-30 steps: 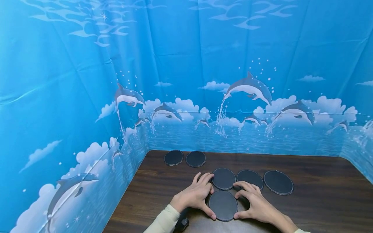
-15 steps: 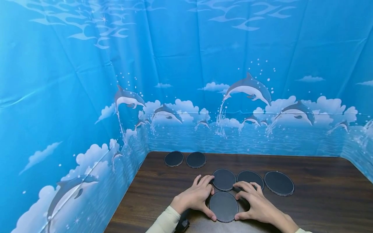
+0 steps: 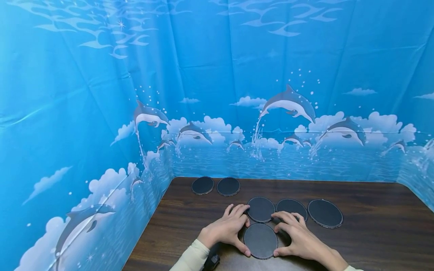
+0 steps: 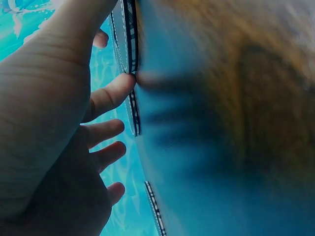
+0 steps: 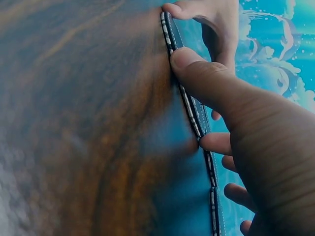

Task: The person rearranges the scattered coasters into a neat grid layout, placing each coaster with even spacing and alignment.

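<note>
A round black coaster [image 3: 260,241] with a stitched rim lies flat at the front of the group. My left hand [image 3: 225,229] grips its left side, thumb at the near edge and index finger at the far edge. On the opposite side my right hand [image 3: 300,237] holds it the same way. Directly behind is another black coaster [image 3: 261,209], with fingertips of both hands right at its rim. Next to that, a third coaster [image 3: 290,207] is partly covered by the right fingers. In the right wrist view, the right thumb [image 5: 189,61] presses the coaster's layered edge.
Farther right lies a separate coaster [image 3: 325,213]. Two more coasters, a left one [image 3: 202,185] and a right one [image 3: 228,186], sit at the back left of the dark wooden table [image 3: 379,226]. A small black object [image 3: 213,260] is under the left wrist. A dolphin-printed curtain [image 3: 217,75] surrounds the table.
Both hands and the coasters keep their places. Only the head view has shifted very slightly.
</note>
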{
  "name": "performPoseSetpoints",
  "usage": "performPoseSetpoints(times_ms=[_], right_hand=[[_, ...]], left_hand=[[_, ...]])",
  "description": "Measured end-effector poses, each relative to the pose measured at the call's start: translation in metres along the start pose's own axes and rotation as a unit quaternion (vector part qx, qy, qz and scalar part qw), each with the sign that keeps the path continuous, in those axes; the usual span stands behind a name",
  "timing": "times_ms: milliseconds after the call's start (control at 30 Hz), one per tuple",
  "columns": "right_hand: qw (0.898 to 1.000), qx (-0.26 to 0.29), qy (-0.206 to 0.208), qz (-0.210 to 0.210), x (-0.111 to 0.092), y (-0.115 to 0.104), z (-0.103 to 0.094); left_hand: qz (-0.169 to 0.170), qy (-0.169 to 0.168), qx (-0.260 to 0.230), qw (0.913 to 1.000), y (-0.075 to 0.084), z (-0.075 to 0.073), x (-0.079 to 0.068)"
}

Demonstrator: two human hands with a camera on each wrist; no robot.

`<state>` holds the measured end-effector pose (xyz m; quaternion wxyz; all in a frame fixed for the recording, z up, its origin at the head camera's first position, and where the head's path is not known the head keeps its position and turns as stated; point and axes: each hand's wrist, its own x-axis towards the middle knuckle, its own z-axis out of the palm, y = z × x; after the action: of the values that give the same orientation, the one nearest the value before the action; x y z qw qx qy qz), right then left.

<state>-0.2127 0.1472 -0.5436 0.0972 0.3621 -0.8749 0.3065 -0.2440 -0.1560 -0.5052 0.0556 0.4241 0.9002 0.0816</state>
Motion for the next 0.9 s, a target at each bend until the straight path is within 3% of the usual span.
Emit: performPoseSetpoints(times_ms=[400,600,900], right_hand=[[1.0,0.014,-0.01,0.011,0.006,-0.001,-0.004],[1.0,0.007,0.021,-0.002,0.019,-0.001,-0.01],[0.999,0.02,0.045,-0.012,0.047,-0.01,-0.013]], left_hand=[[-0.007,-0.003,-0.027,0.9996,-0.009,-0.006,-0.009],[-0.044,0.023,-0.036,0.9981,-0.025,-0.022,-0.02],[-0.093,0.073,0.019,0.9928,-0.049,-0.051,-0.034]])
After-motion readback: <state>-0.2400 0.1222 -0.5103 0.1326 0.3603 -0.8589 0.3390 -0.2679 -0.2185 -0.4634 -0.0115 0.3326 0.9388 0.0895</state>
